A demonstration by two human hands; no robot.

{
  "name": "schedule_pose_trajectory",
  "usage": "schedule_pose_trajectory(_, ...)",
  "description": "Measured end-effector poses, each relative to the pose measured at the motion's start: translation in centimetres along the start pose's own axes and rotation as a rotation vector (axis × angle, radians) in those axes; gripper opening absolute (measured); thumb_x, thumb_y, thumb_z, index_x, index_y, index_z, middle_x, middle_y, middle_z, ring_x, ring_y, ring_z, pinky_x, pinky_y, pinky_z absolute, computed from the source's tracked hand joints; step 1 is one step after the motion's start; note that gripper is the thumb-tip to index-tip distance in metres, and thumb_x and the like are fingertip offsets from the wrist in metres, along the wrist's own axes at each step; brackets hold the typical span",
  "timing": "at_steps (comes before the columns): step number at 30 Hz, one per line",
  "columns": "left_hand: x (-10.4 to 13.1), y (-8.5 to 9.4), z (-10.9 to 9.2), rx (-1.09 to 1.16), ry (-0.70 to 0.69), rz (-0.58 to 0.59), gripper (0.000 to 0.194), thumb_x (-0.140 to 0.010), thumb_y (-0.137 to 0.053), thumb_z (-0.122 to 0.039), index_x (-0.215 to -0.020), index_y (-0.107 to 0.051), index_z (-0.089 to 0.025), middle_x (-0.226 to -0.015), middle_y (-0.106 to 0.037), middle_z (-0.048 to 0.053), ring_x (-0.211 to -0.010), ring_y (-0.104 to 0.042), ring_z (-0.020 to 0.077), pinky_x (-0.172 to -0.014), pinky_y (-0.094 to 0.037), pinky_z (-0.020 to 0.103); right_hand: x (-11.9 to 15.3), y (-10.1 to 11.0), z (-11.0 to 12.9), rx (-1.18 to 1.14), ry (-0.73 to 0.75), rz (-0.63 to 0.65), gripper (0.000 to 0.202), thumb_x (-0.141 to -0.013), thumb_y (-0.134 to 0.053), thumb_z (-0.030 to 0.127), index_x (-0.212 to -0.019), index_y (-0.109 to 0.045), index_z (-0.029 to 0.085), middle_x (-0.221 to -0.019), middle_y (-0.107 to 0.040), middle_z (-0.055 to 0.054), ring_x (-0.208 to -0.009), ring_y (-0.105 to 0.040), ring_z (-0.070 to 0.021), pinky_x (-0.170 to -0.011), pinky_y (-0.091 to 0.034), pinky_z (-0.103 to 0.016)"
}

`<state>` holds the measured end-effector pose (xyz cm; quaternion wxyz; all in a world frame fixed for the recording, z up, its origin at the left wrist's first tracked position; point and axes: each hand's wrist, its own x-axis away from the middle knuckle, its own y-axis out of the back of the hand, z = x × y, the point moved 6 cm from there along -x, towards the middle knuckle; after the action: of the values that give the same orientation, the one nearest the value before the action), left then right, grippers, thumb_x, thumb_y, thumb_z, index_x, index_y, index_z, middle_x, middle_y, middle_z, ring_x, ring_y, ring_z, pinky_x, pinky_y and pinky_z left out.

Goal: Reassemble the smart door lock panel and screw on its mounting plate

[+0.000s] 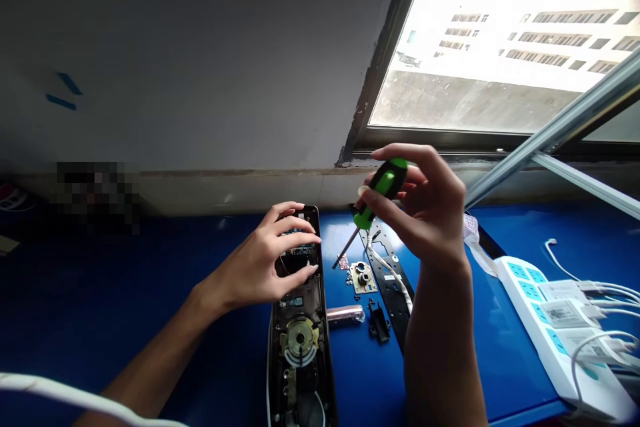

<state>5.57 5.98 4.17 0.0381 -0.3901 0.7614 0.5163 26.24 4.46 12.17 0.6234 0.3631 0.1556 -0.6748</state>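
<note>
My left hand (274, 250) lies over the upper end of a long black housing (274, 373), fingers and thumb curved across to its right edge. It looks like an electronic door lock with its inside exposed; a circuit board is partly hidden under the fingers, and a round metal mechanism (300, 339) sits lower down. My right hand (425, 207) grips a green and black screwdriver (387, 183) by its handle, with the shaft slanting down left. Its tip is near the right edge of the housing, apparently above the table.
Right of the housing lie a small metal plate part (363, 277), several screws, a pink wrapped cylinder (346, 315), a black bracket (379, 322) and a long black plate (387, 260) with a white cable. A power strip (530, 320) with plugged chargers stands at the right.
</note>
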Motion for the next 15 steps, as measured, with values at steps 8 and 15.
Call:
schedule_pose_trajectory(8, 0.0, -0.4, 0.3, 0.011, -0.077, -0.101, 0.011, -0.094, -0.076, -0.021, -0.105, -0.077, -0.019, -0.103, -0.077, 0.008, -0.134, -0.051, 0.0291, -0.105, -0.055, 0.045, -0.2, -0.4, 2.1, -0.018, 0.215, -0.152, 0.043, -0.083, -0.08, 0.011, -0.119, -0.065, 0.029, -0.091, -0.076, 0.004, -0.079, -0.078, -0.0185, -0.068, -0.071, -0.034)
schedule_pose_trajectory(15, 0.0, -0.1, -0.3, -0.065, -0.101, -0.072, 0.007, -0.099, -0.068, -0.018, -0.102, -0.074, -0.016, -0.103, -0.075, 0.009, -0.132, -0.052, 0.0289, -0.104, -0.056, 0.043, 0.0, -0.8, 2.8, 0.005, 0.294, -0.138, 0.047, -0.081, -0.082, 0.008, -0.12, -0.067, 0.03, -0.093, -0.074, 0.002, -0.082, -0.079, -0.0199, -0.067, -0.071, -0.034)
